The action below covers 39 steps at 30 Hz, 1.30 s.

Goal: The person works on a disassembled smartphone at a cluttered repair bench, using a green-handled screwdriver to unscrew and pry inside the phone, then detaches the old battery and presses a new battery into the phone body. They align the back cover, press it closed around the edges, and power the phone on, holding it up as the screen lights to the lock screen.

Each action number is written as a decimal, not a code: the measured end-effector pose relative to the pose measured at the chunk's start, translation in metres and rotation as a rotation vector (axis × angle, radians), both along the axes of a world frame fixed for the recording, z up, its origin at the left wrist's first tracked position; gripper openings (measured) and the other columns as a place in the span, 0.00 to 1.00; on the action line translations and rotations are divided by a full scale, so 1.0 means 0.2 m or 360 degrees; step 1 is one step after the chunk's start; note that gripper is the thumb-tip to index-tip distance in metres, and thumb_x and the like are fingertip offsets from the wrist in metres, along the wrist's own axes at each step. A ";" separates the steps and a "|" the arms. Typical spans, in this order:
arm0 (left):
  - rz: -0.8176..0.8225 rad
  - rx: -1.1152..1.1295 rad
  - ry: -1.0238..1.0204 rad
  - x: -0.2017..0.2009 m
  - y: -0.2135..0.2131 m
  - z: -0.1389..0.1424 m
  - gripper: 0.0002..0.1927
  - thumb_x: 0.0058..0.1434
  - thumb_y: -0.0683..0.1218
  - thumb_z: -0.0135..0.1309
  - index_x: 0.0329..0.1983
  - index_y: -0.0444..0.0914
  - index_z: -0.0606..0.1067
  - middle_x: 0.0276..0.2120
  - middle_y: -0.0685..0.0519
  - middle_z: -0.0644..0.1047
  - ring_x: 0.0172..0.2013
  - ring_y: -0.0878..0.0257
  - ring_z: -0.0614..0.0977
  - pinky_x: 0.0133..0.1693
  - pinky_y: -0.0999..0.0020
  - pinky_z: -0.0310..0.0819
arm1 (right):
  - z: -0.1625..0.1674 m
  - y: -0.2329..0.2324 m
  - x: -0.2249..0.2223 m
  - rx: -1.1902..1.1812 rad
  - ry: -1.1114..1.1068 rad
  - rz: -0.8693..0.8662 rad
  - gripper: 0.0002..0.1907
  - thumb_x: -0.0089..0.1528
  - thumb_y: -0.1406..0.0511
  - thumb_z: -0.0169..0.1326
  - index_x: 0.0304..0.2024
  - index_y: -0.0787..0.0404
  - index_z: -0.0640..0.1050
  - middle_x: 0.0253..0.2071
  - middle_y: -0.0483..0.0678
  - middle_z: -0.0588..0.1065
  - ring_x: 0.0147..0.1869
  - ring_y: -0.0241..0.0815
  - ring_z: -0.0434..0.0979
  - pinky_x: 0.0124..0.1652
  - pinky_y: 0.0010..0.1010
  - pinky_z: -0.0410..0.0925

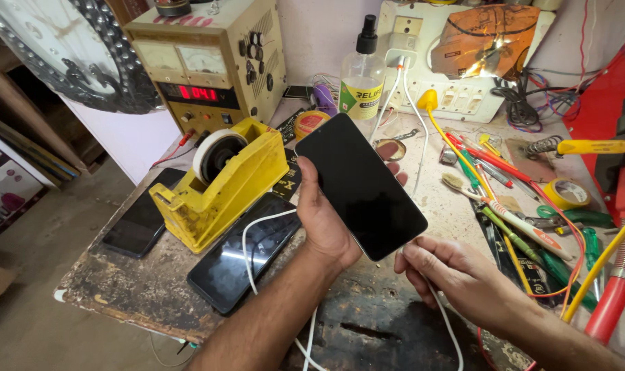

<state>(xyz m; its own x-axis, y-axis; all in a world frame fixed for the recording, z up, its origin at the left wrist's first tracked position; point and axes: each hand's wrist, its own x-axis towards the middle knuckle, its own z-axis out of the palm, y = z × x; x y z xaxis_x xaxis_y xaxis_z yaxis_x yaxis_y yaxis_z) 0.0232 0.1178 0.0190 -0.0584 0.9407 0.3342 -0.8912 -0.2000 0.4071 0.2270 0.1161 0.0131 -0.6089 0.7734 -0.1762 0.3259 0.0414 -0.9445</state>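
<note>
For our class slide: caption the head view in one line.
Left hand holds a dark phone; right hand pinches a white cable.

The left hand (326, 220) is covering most of the left edge and back of the black phone (359, 185), and its fingertips are only peeking out at the phone's 2 o'clock side. The right hand (457, 275) is hiding the plug end of the white cable (441, 312), so I can't tell if it's actually touching the phone's port. Over at 9 o'clock the yellow tape dispenser (220, 185) is blocking part of the dark phone (142, 218) behind it, and the red tool (618, 288) at 3 o'clock is getting cut off by the frame edge.
</note>
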 end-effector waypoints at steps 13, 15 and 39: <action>0.0089 0.0106 -0.0058 0.03 0.03 0.00 0.54 0.61 0.81 0.34 0.69 0.33 0.66 0.59 0.36 0.74 0.53 0.46 0.79 0.58 0.43 0.74 | 0.07 -0.08 -0.04 0.0366 -0.0351 -0.0314 0.20 0.69 0.53 0.45 0.31 0.60 0.75 0.19 0.41 0.65 0.24 0.31 0.62 0.26 0.26 0.61; 0.0180 0.0086 -0.0103 0.02 0.02 0.10 0.54 0.61 0.81 0.34 0.68 0.32 0.66 0.58 0.36 0.75 0.53 0.46 0.79 0.57 0.44 0.74 | 0.08 -0.10 -0.03 0.0577 -0.0425 -0.0380 0.21 0.69 0.53 0.44 0.30 0.60 0.76 0.19 0.40 0.66 0.25 0.31 0.64 0.27 0.26 0.62; 0.0119 0.0083 -0.0196 0.02 0.10 0.02 0.54 0.65 0.80 0.32 0.71 0.31 0.63 0.61 0.35 0.72 0.53 0.45 0.79 0.57 0.45 0.75 | 0.09 -0.08 -0.01 -0.0157 0.0213 -0.0303 0.19 0.68 0.60 0.42 0.53 0.64 0.76 0.35 0.48 0.81 0.27 0.33 0.66 0.29 0.25 0.64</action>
<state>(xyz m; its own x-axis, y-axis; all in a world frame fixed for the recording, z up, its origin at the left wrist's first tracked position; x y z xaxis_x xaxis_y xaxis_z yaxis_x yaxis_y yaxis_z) 0.0267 0.1376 0.0235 -0.1712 0.9138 0.3684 -0.9157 -0.2855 0.2828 0.2249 0.1001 0.0316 -0.4769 0.8594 -0.1842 0.1908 -0.1034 -0.9762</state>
